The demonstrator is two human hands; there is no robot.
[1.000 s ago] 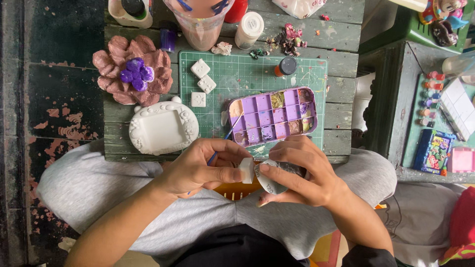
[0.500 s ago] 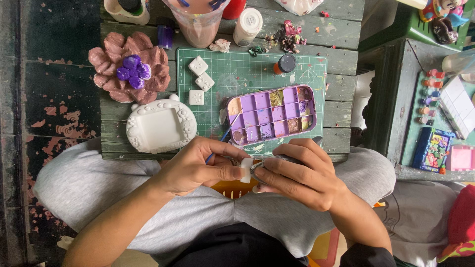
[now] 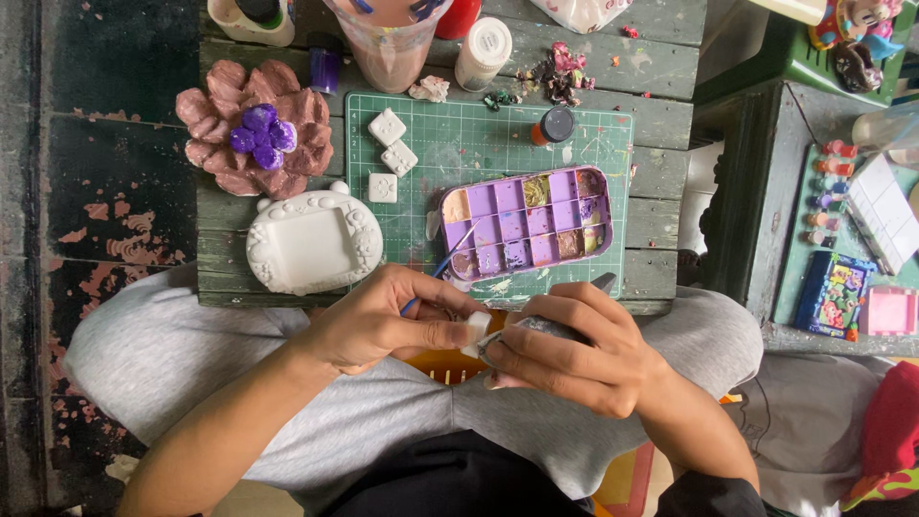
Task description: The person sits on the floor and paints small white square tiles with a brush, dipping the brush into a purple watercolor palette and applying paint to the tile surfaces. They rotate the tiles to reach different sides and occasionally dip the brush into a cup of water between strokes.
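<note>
Your left hand pinches a small white block — matte, squarish — plus a thin blue brush whose long axis runs up-right toward the purple palette. Your right hand is closed around a grey, smooth piece, over your lap, near the table edge.

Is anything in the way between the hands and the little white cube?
Nothing visible is. The left hand pinches the small white cube in its fingertips, a blue paintbrush tucked alongside. The right hand holds a grey piece that touches the cube.
</note>
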